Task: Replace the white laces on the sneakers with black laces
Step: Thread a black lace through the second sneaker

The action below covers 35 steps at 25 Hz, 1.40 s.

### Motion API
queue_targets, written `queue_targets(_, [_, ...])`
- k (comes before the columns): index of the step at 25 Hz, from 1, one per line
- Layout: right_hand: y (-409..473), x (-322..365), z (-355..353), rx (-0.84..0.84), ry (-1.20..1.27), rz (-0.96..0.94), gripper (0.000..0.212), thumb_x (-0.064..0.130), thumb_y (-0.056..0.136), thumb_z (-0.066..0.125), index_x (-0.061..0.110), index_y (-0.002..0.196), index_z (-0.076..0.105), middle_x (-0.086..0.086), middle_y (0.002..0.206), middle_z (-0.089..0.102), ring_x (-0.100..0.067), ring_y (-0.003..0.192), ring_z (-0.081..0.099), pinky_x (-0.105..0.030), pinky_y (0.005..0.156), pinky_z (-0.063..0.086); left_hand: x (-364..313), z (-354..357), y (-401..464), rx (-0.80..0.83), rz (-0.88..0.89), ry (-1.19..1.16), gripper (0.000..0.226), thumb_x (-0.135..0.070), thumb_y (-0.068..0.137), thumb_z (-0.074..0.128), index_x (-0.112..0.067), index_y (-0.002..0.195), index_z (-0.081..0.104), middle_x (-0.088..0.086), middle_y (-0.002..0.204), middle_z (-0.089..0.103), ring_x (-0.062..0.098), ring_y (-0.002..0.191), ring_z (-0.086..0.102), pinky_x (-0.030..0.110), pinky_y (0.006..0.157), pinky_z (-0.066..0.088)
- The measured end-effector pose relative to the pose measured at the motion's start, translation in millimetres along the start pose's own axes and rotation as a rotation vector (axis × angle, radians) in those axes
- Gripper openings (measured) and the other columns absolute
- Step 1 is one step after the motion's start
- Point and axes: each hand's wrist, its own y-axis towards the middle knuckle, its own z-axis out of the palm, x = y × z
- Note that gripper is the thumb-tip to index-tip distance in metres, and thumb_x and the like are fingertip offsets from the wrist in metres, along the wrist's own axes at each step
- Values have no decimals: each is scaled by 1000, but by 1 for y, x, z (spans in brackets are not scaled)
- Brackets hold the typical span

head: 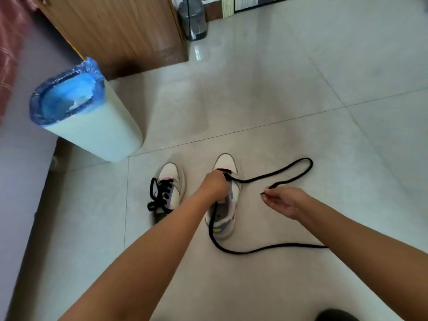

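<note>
Two sneakers are standing side by side on the tiled floor (289, 93), low in the centre of the frame, toes pointing to the top. The left sneaker (170, 181) is already carrying a black lace, tied in a bow. The right sneaker (225, 205) is only partly laced: a black lace (289, 173) is passing through its front eyelets.

The left hand (214, 186) is resting on top of the right sneaker, fingers curled and gripping it at the eyelets. The right hand (283, 201), lying to the right of that sneaker, is pinching one tip of the lace between thumb and fingertips. From there the lace is looping out toward the right and back to the sneaker. Its other length is trailing down past the heel and across the floor to the lower right.

A white bin (92, 121) with a blue liner is standing at the left. A wooden cabinet (120, 28) is filling the upper left.
</note>
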Motion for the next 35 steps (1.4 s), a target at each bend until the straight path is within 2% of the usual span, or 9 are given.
queue_targets(2, [1,-4,27,5,-52,-79,19,-13,85,57,2,76,49,-15,68,57,-21,60,60,-26,51,57,-1,15,0,-48,15,-102,24,-3,90,48,12,102,62,28,111,60,37,107,56,35,86,44])
queue_targets(6, [9,-9,62,-16,-120,-223,29,-11,84,61,10,74,43,-14,68,59,-15,45,62,-25,52,54,8,33,16,-22,-74,-488,15,-1,81,48,-1,74,61,21,81,61,37,91,64,47,81,55])
queue_targets(10, [18,-9,67,-46,-263,-268,28,-9,82,64,8,69,45,-15,68,58,-21,56,57,-25,53,52,23,51,31,-14,-37,-497,37,-9,57,44,4,84,65,26,88,65,40,89,65,57,79,54])
queue_targets(16, [23,-12,61,-37,-536,-395,31,0,78,72,10,59,50,-10,63,50,-20,64,49,-31,62,45,14,44,18,-139,11,-467,30,2,83,42,-5,98,66,13,96,66,29,88,62,41,77,55])
queue_targets(19, [24,-11,61,30,-580,-432,33,5,80,72,11,57,49,-9,63,49,-17,62,48,-27,61,43,13,46,14,-231,26,-385,28,-1,90,38,-4,102,63,6,98,62,20,88,53,26,69,39])
queue_targets(27, [26,-26,68,40,-540,-460,20,10,80,69,7,62,63,-12,67,57,-18,67,52,-35,67,45,17,55,18,-321,48,-337,20,-3,92,35,-5,91,55,-1,76,51,20,75,49,22,54,32])
queue_targets(31, [9,-28,55,243,-778,-555,19,10,81,53,-2,95,58,-9,81,42,-12,67,38,-19,59,32,11,49,18,-268,58,-167,15,-8,88,43,-4,97,55,13,97,62,30,88,58,29,65,37])
queue_targets(33, [1,-28,47,271,-934,-522,47,12,84,56,19,129,47,-2,99,40,-6,72,41,-12,62,36,6,44,20,-174,21,-41,20,-9,89,44,-2,106,54,15,106,61,31,96,59,30,68,39])
queue_targets(35, [-6,-29,44,325,-1034,-541,66,7,82,63,25,138,34,7,98,39,3,72,44,-7,60,38,2,39,22,-64,-23,52,23,-9,87,49,-4,109,56,14,108,62,31,97,61,31,68,45])
